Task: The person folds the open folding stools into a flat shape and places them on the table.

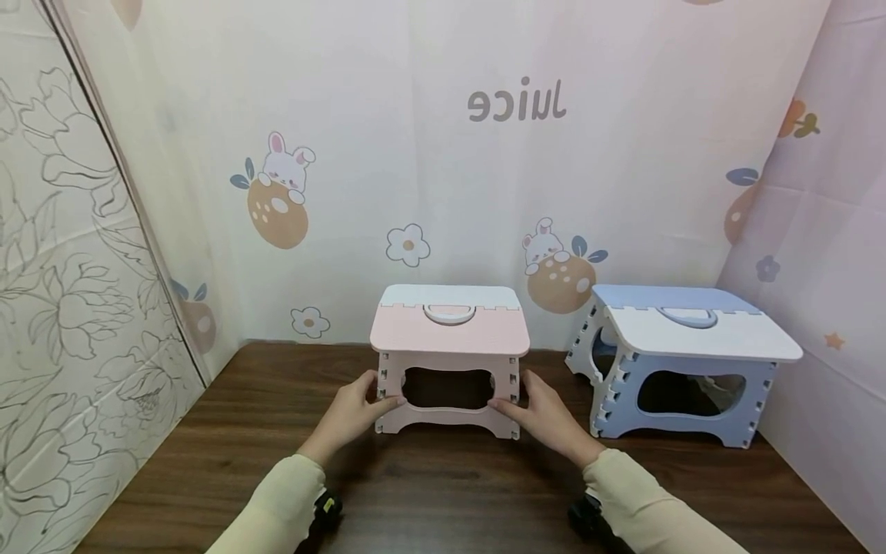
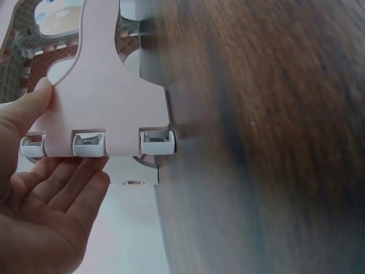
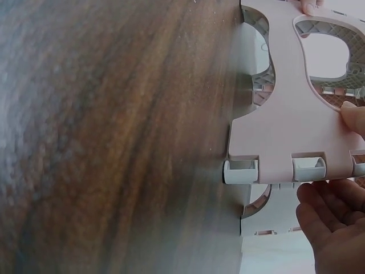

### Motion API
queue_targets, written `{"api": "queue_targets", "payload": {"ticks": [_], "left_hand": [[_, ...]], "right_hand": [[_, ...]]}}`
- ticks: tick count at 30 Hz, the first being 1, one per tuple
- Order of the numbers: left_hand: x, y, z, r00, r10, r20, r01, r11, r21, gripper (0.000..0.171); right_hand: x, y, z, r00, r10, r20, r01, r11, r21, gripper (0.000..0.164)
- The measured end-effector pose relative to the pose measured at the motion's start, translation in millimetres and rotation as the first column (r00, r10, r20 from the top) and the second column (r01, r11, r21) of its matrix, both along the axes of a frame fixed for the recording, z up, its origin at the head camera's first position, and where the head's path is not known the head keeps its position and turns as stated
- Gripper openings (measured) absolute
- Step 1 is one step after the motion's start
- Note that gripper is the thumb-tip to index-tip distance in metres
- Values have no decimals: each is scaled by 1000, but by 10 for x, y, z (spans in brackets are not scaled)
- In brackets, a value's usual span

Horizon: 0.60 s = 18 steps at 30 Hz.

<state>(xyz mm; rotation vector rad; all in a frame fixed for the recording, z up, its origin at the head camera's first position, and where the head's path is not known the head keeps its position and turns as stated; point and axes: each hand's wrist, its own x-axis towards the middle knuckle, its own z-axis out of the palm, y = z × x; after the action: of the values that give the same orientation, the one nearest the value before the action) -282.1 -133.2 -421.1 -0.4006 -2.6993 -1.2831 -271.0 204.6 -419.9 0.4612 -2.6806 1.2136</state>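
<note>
A pink folding step stool [image 1: 450,338] with a white rear top panel and a carry handle [image 1: 450,314] stands unfolded on the dark wooden table. My left hand [image 1: 351,412] grips its left front edge, thumb on the front panel and fingers around the hinged side. On the opposite edge my right hand [image 1: 550,415] does the same, its thumb [image 3: 355,117] at the rim of the oval opening. White hinge pieces [image 2: 89,142] line the edge beside my left fingers. In both wrist views the stool's feet are right at the tabletop.
To the right stands a second unfolded step stool [image 1: 692,331], blue and white, angled near the right curtain. A patterned curtain [image 1: 443,169] hangs behind the table [image 1: 443,492], with another floral one [image 1: 69,269] on the left.
</note>
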Motion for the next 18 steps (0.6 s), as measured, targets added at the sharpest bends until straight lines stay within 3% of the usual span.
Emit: {"api": "queue_targets", "payload": {"ticks": [18], "left_hand": [[-16,11,-14,1000,-12,5,12,1000,1,36]], "right_hand": [[13,-19,32,1000,1,25,-1,1000,-5,67]]}}
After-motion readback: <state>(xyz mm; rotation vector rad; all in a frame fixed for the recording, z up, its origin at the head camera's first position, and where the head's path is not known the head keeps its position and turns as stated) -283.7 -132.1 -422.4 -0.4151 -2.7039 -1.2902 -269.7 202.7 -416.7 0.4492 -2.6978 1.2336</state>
